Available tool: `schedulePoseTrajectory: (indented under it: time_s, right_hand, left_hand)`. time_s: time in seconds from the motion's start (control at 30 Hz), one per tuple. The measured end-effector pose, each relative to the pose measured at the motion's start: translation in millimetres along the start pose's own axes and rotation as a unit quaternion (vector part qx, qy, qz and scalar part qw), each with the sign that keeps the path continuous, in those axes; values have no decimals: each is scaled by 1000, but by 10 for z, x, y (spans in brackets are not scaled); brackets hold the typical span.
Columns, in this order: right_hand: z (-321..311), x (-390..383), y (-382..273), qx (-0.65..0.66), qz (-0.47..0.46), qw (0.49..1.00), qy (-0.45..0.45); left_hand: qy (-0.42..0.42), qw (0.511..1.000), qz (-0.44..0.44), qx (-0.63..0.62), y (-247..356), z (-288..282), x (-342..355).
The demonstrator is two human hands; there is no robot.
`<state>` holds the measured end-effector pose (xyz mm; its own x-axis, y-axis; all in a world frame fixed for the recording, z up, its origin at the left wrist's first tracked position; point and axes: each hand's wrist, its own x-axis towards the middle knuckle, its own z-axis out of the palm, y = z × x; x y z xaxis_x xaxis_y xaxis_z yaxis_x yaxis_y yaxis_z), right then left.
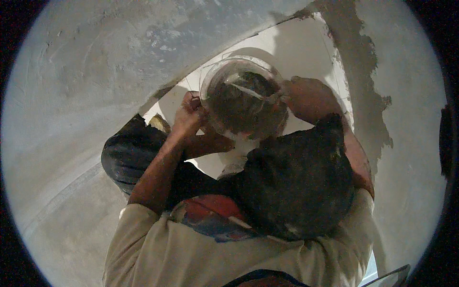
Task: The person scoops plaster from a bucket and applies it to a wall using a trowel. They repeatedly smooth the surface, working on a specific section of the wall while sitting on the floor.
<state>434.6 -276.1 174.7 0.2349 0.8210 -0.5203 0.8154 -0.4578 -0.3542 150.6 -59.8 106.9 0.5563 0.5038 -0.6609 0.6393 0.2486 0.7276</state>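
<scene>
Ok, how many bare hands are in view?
2: the bare left hand beside the round, pale-rimmed bucket, at its left; the bare right hand at its right. No others show.

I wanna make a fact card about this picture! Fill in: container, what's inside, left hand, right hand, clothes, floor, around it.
Container: round bucket
Inside: grey mortar-like mix
Left hand: at the bucket's left rim, seems to hold it
Right hand: holds a thin pale tool over the mix
Clothes: tan shirt, dark trousers
Floor: pale
Around: grey, rough surfaces
</scene>
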Motion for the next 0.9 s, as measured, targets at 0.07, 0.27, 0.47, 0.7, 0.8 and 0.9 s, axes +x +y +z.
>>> schedulePoseTrajectory:
  time_s: [0.07, 0.27, 0.47, 0.7, 0.8, 0.9]
  right_hand:
    - [115, 92, -30, -17, -16, 1000, -15]
    - [335, 91, -217, -20, 32, 994, -105]
    - [617, 85, -57, 87, -19, 990, -109]
    - [996, 3, 302, 262, -52, 953, -140]
    - [958, 87, 135, 328, -23, 926, -186]
    - [1219, -25, 438, 419, -24, 892, -165]
  left_hand:
    - [-4, 999, 35, -9, 112, 107, -47]
    - [-37, 993, 63, -88, 555, 509, -338]
    - [-34, 995, 83, -45, 507, 585, -416]
    - [-29, 991, 130, -29, 277, 655, -313]
    - [0, 990, 130, -53, 218, 496, -424]
    - [-16, 997, 79, -19, 448, 559, -444]
